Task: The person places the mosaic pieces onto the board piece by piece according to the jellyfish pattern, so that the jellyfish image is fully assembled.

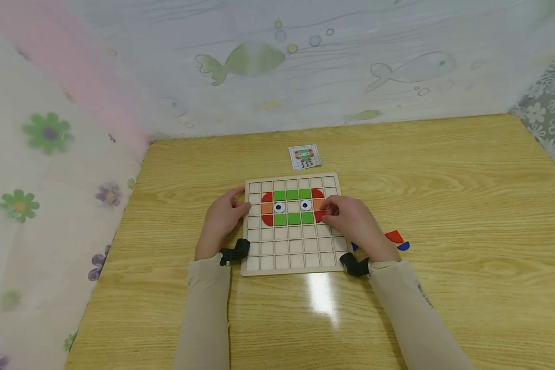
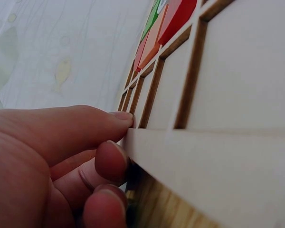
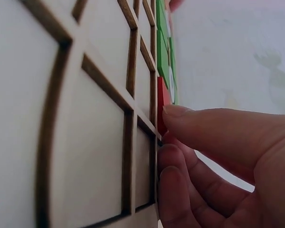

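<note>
A square wooden grid board [image 1: 288, 248] lies on the table. My left hand [image 1: 222, 218] grips its left edge, with the thumb [image 2: 102, 121] on the rim and the other fingers curled against the side. At the pattern's lower right corner, my right hand [image 1: 355, 220] holds a red quarter-circle tile [image 3: 162, 102], its thumb against the tile and fingers bent beside the board. Green squares [image 1: 292, 195], two eye tiles [image 1: 279, 207], an orange square [image 1: 266, 207] and other red quarter-circles [image 1: 267, 220] fill part of the grid. The right fingers partly cover the right-hand orange square.
A small picture card [image 1: 305, 157] with a similar pattern lies behind the board. To the right of the right wrist are a loose red tile [image 1: 394, 236] and a blue tile [image 1: 403, 246]; another blue piece [image 1: 355, 246] is partly hidden. A wall [image 1: 324, 77] borders the table's back.
</note>
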Demonstrator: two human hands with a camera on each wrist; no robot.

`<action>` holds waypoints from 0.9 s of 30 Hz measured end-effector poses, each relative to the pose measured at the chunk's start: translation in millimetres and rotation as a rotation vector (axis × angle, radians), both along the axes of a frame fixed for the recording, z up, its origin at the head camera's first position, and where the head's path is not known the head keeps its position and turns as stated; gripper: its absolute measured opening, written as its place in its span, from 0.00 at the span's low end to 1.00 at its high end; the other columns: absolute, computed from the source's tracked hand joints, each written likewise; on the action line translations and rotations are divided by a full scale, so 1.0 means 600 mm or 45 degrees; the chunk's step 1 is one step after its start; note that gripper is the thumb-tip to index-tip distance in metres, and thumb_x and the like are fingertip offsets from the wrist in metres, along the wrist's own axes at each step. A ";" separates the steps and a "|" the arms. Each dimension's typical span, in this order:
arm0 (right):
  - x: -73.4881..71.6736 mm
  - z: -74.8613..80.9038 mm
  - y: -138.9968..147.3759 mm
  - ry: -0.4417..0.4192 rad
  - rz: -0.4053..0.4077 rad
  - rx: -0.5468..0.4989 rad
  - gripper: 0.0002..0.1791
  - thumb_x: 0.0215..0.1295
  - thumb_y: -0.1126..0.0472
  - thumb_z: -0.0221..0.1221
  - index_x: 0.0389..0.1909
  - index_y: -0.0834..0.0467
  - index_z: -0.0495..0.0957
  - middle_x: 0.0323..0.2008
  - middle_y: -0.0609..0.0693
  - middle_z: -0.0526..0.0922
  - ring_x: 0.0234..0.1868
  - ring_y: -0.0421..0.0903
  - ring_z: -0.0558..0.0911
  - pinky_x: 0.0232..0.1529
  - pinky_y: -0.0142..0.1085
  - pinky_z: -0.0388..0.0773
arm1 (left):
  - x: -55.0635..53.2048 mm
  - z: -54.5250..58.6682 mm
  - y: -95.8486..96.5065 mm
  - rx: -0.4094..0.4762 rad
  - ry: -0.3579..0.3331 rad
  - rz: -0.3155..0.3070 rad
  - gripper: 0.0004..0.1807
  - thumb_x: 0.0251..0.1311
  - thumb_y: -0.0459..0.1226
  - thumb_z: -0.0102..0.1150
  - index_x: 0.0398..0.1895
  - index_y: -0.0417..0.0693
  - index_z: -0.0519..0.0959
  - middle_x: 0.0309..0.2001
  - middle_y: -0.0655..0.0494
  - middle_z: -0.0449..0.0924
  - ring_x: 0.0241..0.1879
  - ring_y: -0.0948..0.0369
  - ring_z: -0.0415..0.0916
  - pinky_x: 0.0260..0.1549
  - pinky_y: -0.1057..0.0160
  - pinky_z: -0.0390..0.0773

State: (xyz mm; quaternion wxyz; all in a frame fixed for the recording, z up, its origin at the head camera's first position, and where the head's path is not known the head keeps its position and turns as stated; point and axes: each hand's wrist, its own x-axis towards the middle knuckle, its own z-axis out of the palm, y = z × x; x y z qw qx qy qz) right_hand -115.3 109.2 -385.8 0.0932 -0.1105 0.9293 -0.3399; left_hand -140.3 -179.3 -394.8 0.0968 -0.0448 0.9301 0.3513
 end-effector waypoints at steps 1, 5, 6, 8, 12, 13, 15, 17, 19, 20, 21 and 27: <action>0.000 0.000 0.000 -0.001 -0.002 -0.001 0.08 0.54 0.60 0.61 0.36 0.54 0.78 0.26 0.46 0.74 0.28 0.45 0.71 0.31 0.36 0.66 | 0.000 0.000 0.000 0.001 -0.001 0.000 0.28 0.57 0.46 0.53 0.63 0.57 0.63 0.29 0.56 0.73 0.20 0.58 0.71 0.20 0.61 0.69; 0.000 0.000 0.002 -0.007 0.011 -0.020 0.07 0.57 0.59 0.59 0.37 0.53 0.78 0.27 0.46 0.75 0.29 0.45 0.71 0.32 0.36 0.67 | 0.000 0.000 -0.002 0.001 0.008 -0.014 0.28 0.58 0.46 0.53 0.63 0.56 0.63 0.28 0.56 0.74 0.19 0.58 0.71 0.19 0.61 0.68; 0.000 0.001 0.003 -0.013 0.010 -0.031 0.07 0.58 0.58 0.58 0.37 0.53 0.78 0.28 0.46 0.75 0.30 0.45 0.71 0.33 0.37 0.67 | 0.000 0.000 -0.002 0.001 0.011 -0.019 0.28 0.58 0.46 0.53 0.63 0.56 0.63 0.28 0.56 0.74 0.19 0.58 0.71 0.19 0.61 0.68; 0.000 0.002 0.006 -0.027 0.014 -0.047 0.07 0.59 0.56 0.57 0.37 0.52 0.77 0.30 0.45 0.76 0.32 0.45 0.72 0.35 0.37 0.68 | 0.001 0.001 -0.002 -0.001 0.015 -0.028 0.28 0.58 0.46 0.53 0.63 0.56 0.63 0.28 0.57 0.74 0.19 0.58 0.72 0.19 0.62 0.68; -0.001 0.004 0.015 -0.049 0.023 -0.064 0.09 0.61 0.53 0.55 0.40 0.48 0.77 0.34 0.45 0.77 0.34 0.45 0.72 0.38 0.38 0.68 | 0.002 0.002 -0.002 0.003 0.015 -0.037 0.28 0.58 0.46 0.53 0.63 0.56 0.63 0.28 0.57 0.74 0.19 0.58 0.72 0.20 0.61 0.68; -0.002 0.005 0.017 -0.048 0.029 -0.060 0.09 0.61 0.52 0.55 0.40 0.48 0.77 0.34 0.45 0.77 0.34 0.45 0.72 0.38 0.39 0.68 | 0.002 0.003 -0.002 0.004 0.014 -0.037 0.28 0.58 0.46 0.53 0.63 0.57 0.63 0.28 0.56 0.74 0.19 0.58 0.72 0.20 0.62 0.68; -0.004 0.006 0.023 -0.041 0.032 -0.057 0.10 0.61 0.52 0.54 0.41 0.49 0.77 0.34 0.45 0.77 0.34 0.44 0.73 0.39 0.39 0.68 | 0.003 0.004 -0.002 0.009 0.013 -0.036 0.28 0.58 0.46 0.53 0.63 0.57 0.63 0.28 0.56 0.74 0.19 0.58 0.71 0.20 0.61 0.68; -0.006 0.006 0.028 -0.034 0.026 -0.055 0.12 0.61 0.51 0.54 0.42 0.49 0.77 0.35 0.45 0.78 0.34 0.44 0.73 0.38 0.39 0.69 | 0.004 0.005 -0.002 0.014 0.015 -0.033 0.28 0.58 0.46 0.53 0.63 0.57 0.63 0.28 0.56 0.74 0.19 0.58 0.71 0.20 0.61 0.69; -0.008 0.006 0.035 -0.042 0.016 -0.066 0.13 0.61 0.50 0.54 0.43 0.50 0.77 0.34 0.46 0.78 0.32 0.44 0.74 0.36 0.39 0.70 | 0.005 0.005 -0.002 0.017 0.012 -0.034 0.28 0.58 0.46 0.53 0.63 0.57 0.63 0.29 0.56 0.74 0.19 0.58 0.71 0.21 0.62 0.69; -0.008 0.005 0.038 -0.044 0.011 -0.070 0.13 0.61 0.50 0.54 0.44 0.50 0.77 0.34 0.46 0.78 0.32 0.44 0.75 0.35 0.39 0.70 | 0.005 0.006 -0.002 0.019 0.013 -0.033 0.28 0.58 0.46 0.53 0.63 0.57 0.63 0.29 0.56 0.74 0.19 0.58 0.71 0.21 0.62 0.69; -0.009 0.005 0.042 -0.046 0.007 -0.073 0.14 0.61 0.49 0.53 0.44 0.50 0.76 0.35 0.46 0.79 0.32 0.44 0.75 0.36 0.39 0.70 | 0.005 0.005 -0.002 0.020 0.014 -0.031 0.28 0.58 0.46 0.53 0.63 0.57 0.63 0.29 0.56 0.74 0.19 0.58 0.71 0.21 0.62 0.69; -0.010 0.006 0.069 -0.092 -0.033 -0.085 0.16 0.62 0.47 0.52 0.46 0.50 0.75 0.38 0.48 0.78 0.37 0.45 0.75 0.40 0.41 0.69 | 0.003 0.002 0.000 0.021 0.020 -0.035 0.28 0.58 0.47 0.53 0.62 0.57 0.63 0.28 0.56 0.73 0.19 0.58 0.71 0.20 0.61 0.68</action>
